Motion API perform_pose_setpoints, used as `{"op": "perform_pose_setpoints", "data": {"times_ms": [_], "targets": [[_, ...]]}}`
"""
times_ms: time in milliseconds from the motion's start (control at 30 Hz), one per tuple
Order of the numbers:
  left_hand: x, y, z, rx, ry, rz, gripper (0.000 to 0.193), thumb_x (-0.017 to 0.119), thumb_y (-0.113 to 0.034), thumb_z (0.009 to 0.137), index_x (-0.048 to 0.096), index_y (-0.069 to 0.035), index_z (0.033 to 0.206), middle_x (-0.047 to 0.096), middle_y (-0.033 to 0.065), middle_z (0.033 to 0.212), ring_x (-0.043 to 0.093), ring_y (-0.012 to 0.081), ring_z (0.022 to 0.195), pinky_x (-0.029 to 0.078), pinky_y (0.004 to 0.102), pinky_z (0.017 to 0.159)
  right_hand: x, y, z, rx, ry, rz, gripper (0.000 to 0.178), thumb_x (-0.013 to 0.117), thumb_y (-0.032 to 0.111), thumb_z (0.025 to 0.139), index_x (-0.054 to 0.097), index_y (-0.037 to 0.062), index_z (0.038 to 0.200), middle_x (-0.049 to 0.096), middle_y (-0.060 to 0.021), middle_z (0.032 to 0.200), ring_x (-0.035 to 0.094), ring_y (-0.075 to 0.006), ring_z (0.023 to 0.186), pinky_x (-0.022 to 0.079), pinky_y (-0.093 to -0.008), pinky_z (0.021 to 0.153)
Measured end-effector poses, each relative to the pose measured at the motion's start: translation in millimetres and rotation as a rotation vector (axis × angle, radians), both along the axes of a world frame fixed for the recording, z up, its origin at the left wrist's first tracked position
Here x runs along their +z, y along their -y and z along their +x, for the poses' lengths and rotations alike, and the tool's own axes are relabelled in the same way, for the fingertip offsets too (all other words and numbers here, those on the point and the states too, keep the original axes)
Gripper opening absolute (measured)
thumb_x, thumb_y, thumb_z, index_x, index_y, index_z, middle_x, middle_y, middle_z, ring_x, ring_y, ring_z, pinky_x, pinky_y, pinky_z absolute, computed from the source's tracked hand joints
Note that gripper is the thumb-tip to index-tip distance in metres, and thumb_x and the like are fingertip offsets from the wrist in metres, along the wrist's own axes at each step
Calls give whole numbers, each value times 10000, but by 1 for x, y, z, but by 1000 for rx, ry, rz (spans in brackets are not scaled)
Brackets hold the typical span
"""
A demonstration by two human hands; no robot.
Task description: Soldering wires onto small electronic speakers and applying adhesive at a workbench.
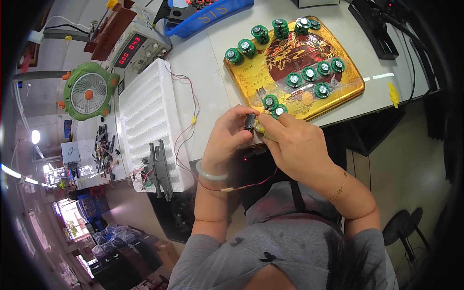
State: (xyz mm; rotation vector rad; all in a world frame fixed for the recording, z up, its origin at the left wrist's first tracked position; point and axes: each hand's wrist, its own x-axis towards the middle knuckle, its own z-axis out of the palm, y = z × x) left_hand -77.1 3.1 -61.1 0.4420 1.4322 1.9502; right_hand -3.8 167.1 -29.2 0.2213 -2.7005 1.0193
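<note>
My left hand [223,137] is closed on a small black rectangular part [249,122], held between thumb and fingers over the near edge of the bench. Meeting it from the right, my right hand [303,147] pinches a yellow-wrapped piece [260,126], its tip mostly hidden by my fingers. A thin red wire [256,185] hangs in a loop below both hands. Just beyond my fingertips, a green circuit board assembly with a round silver top [270,101] sits on a gold lid-like tray [355,94]. Several similar green assemblies stand across that tray in rows.
To the left lies a white foam tray [145,111] with black plastic parts [158,169] at its near end. Behind it stand a bench power supply [137,50] and a green fan [89,92]. A blue bin [212,17] is at the back, a black stand [374,29] at far right.
</note>
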Motion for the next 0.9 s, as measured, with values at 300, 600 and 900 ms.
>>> {"op": "perform_pose_setpoints", "data": {"times_ms": [300,600,900], "targets": [[-6,-2,20,435,-1,134,463,689,-244,729,445,-32,1060,478,19,850,477,74,644,391,176,544,17,-6,-6,18,160,-203,363,542,142,769,445,38,1103,551,-153,779,566,-319,698,456,-379,586],[1,26,42,344,290,1028,537,640,-367,752,416,-44,1116,370,-8,768,311,66,539,253,202,468,80,6,-101,517,500,-1375,278,532,239,821,470,-9,930,535,-93,809,479,-77,509,356,-170,347],[21,58,103,528,279,274,428,624,-158,766,431,-24,1124,461,7,825,441,85,603,375,184,555,30,52,-180,225,817,-768,277,564,209,760,489,41,967,492,-41,749,461,-72,550,270,-198,372]]}}
